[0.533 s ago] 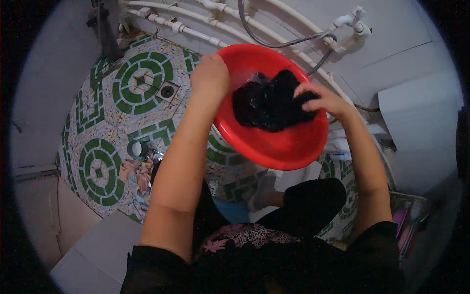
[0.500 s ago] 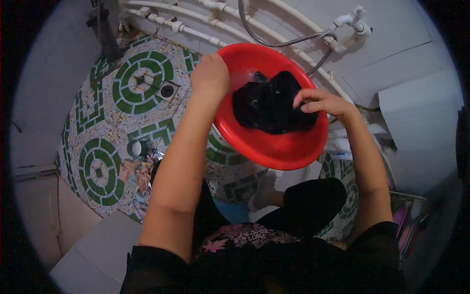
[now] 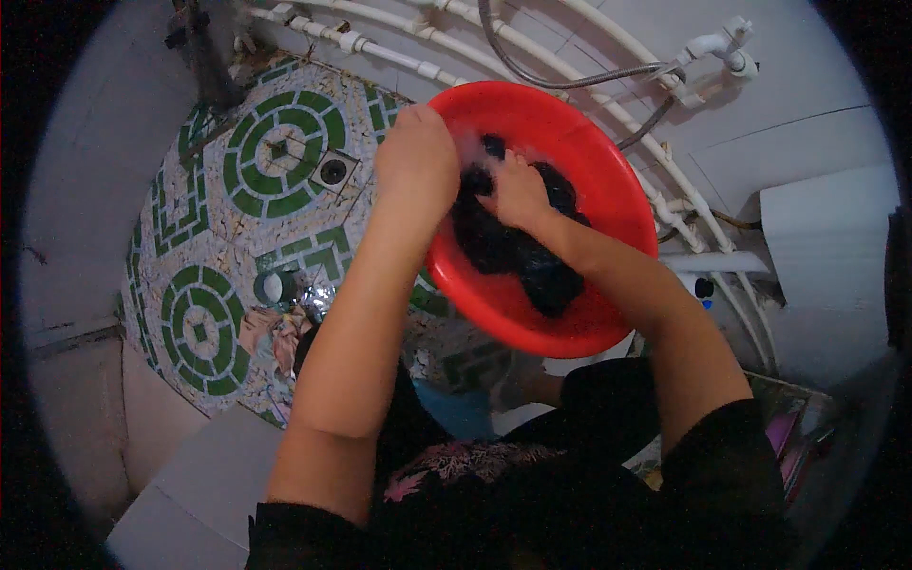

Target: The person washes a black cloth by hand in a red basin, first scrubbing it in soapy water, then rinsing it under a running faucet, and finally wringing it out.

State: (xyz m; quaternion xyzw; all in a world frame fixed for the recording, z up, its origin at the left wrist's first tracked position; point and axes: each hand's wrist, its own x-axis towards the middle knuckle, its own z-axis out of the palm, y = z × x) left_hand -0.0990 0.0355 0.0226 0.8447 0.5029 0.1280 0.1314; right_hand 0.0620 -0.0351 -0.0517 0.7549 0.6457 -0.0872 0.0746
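Note:
A tilted red basin (image 3: 608, 171) holds a wet black cloth (image 3: 551, 280), bunched up and shining in places. My right hand (image 3: 521, 195) reaches across the basin and grips the upper left part of the cloth, its fingers partly sunk in the folds. At the basin's left rim my left hand (image 3: 416, 161) is closed in a fist; its fingers face away, so what they hold is hidden. A pale spray of water shows inside the basin, between my two hands.
White pipes (image 3: 427, 71), a tap (image 3: 731, 52) and a metal hose (image 3: 570, 84) run along the wall. A floor drain (image 3: 333, 171) lies in the patterned tiles, left of my left arm. Crumpled pinkish cloth (image 3: 275, 332) and a small round container (image 3: 275, 287) are on the floor.
My right hand has moved left and farther into the basin, from the cloth's right edge to its upper left. The cloth has shifted and stretches lower. My left hand stays at the rim.

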